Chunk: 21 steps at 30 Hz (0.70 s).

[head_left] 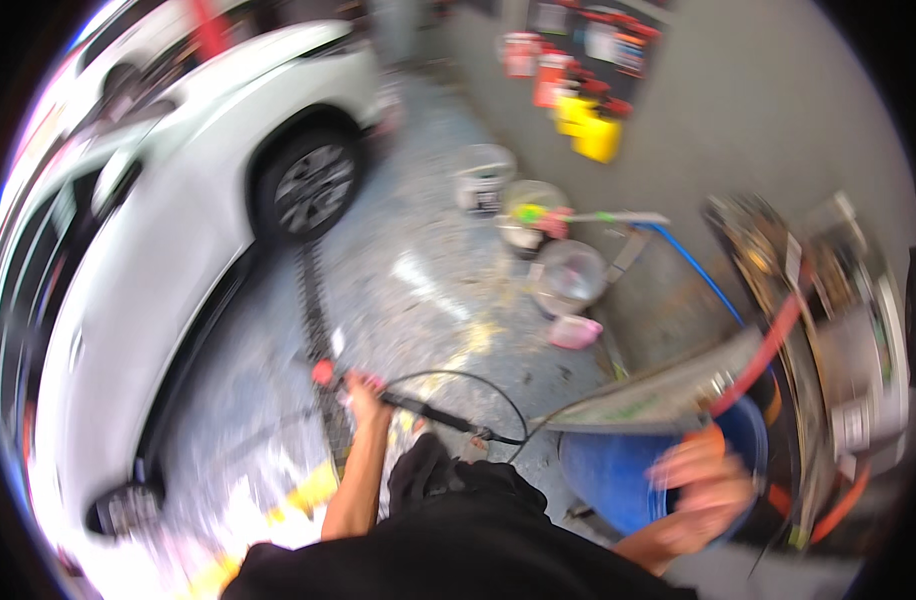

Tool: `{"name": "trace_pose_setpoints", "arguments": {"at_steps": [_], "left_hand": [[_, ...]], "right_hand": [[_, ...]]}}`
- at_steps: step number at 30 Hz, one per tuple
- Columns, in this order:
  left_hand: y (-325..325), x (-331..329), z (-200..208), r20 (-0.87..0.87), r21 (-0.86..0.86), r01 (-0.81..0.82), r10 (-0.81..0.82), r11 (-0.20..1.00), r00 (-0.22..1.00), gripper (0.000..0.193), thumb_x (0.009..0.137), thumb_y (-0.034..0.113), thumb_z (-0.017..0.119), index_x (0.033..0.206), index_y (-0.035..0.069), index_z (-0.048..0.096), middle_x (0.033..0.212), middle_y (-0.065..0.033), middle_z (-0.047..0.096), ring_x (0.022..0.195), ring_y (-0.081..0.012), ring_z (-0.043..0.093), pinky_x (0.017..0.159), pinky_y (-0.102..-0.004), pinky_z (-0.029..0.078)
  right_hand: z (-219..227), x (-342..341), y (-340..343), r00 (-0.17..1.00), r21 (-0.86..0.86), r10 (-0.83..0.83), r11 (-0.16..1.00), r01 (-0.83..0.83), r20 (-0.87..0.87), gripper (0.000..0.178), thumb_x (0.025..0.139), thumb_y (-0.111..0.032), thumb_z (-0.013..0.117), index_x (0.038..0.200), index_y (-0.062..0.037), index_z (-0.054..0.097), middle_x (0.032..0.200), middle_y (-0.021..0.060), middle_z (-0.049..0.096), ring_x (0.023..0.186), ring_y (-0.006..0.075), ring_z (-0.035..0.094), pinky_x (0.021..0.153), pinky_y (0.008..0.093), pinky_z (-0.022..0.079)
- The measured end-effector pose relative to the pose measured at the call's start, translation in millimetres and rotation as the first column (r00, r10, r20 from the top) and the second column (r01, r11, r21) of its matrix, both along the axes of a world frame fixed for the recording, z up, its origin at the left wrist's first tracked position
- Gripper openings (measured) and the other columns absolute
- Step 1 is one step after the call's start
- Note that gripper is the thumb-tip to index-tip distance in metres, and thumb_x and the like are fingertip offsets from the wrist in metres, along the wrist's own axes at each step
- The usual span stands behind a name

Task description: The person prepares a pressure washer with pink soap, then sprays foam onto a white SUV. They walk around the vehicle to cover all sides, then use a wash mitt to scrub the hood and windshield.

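Note:
My left hand (366,402) is closed around a black spray gun (428,410), which lies slantwise in front of my legs. A red piece (323,373) shows at its far left end. From the gun's right end a thin black hose (510,403) loops over the floor. My right hand (703,485) is smeared by motion above a blue barrel (608,470). Something orange (711,437) shows at its fingers, but whether they hold it is unclear. Over the barrel lies a long greyish panel (658,390), with a red hose (768,345) by its right end.
A white car (128,290) stands along my left, its dark wheel (313,185) ahead. Several buckets (568,277) line the wall, with a pink item (575,332) beside them. Cluttered boards and frames (828,290) stand at right. A dark grate strip (318,300) crosses the floor.

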<state>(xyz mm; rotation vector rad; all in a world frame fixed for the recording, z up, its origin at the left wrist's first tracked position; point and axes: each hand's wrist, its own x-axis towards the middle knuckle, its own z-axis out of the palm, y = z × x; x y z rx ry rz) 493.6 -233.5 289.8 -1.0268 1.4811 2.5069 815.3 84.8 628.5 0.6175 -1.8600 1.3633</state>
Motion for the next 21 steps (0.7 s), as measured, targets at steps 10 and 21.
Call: {"name": "trace_pose_setpoints", "arguments": {"at_steps": [10,21], "left_hand": [[12.5,19.1,57.3,-0.026,0.348,-0.122,0.139,0.929,0.990,0.037,0.104,0.043,0.055,0.093,0.009,0.044,0.069,0.0005,0.039,0.055,-0.0098,0.040,0.048,-0.0250,0.039],[-34.4,-12.8,72.1,0.083,0.457,-0.104,0.074,0.884,0.994,0.041,0.105,0.044,0.052,0.095,0.004,0.047,0.070,-0.0038,0.047,0.059,-0.0165,0.049,0.058,-0.0298,0.048]], "right_hand": [[-255.5,-190.0,-150.3,0.573,0.100,0.038,0.974,-0.206,0.818,0.044,0.080,-0.020,0.083,0.114,0.0010,0.064,0.107,0.0175,0.071,0.103,0.0293,0.069,0.090,0.0374,0.051],[-239.1,-222.3,-215.9,0.613,0.237,-0.171,0.971,-0.027,0.771,0.033,0.086,-0.021,0.076,0.103,0.0060,0.069,0.085,0.0225,0.073,0.078,0.0294,0.073,0.070,0.0388,0.054]]}}
